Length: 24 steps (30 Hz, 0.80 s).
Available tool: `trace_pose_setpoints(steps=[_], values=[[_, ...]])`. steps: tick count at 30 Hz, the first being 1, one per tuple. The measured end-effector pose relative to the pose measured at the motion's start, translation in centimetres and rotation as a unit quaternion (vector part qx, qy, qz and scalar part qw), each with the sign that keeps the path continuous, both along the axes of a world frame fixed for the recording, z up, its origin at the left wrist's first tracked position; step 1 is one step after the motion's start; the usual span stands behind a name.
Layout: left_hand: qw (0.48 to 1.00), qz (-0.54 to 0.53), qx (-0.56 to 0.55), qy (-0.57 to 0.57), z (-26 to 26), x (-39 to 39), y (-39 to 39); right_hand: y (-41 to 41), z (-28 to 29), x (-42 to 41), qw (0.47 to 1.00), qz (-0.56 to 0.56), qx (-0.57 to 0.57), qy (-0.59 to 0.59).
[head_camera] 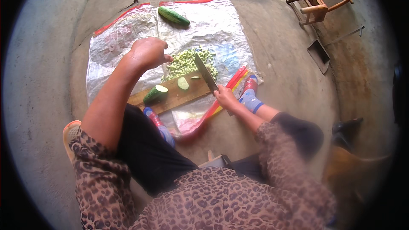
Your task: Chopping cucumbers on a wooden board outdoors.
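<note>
My right hand (225, 97) grips the handle of a large knife (205, 72), its blade over the right end of a wooden board (174, 104). Raised over the sheet left of a heap of chopped cucumber (188, 61), my left hand (167, 52) has its thumb and fingertips apart; nothing shows between them. A cut cucumber (155, 94) lies at the board's left part, its pale cut face to the right. Near the board's middle is a cucumber slice (183, 83), with a thinner piece (195, 77) beside it. A whole cucumber (174, 16) rests at the sheet's far side.
The board and heap lie on a flattened woven plastic sack (207, 19) on cracked concrete. My feet in patterned socks flank the board. At the upper right stand a wooden chair (314, 1) and a long-handled dustpan (319, 57). A slipper sole (71, 134) shows at left.
</note>
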<state>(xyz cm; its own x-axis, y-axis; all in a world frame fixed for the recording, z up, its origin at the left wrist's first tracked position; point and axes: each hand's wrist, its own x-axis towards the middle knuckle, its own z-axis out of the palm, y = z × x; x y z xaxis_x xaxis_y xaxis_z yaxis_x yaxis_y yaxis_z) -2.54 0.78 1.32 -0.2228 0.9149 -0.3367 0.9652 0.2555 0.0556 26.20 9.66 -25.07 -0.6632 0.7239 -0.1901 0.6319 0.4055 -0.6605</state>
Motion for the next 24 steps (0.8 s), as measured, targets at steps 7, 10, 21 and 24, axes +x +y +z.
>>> trace_pose_setpoints(steps=[7, 10, 21, 24], values=[[0.999, -0.016, 0.028, -0.008, -0.4, -0.1, 0.3, -4.1, -4.9, -0.9, 0.991, -0.061, 0.118, 0.004], [1.000, -0.011, 0.023, -0.009, -0.3, -0.2, -0.1, -6.1, -5.7, -1.4, 0.991, -0.080, 0.108, -0.003], [1.000, -0.007, 0.014, -0.011, 0.1, 0.0, 0.1, -7.1, -9.9, -1.1, 0.989, -0.082, 0.094, -0.076], [1.000, -0.004, 0.004, -0.008, -0.1, -0.1, 0.0, -7.0, -10.2, -1.0, 0.990, -0.089, 0.096, -0.056]])
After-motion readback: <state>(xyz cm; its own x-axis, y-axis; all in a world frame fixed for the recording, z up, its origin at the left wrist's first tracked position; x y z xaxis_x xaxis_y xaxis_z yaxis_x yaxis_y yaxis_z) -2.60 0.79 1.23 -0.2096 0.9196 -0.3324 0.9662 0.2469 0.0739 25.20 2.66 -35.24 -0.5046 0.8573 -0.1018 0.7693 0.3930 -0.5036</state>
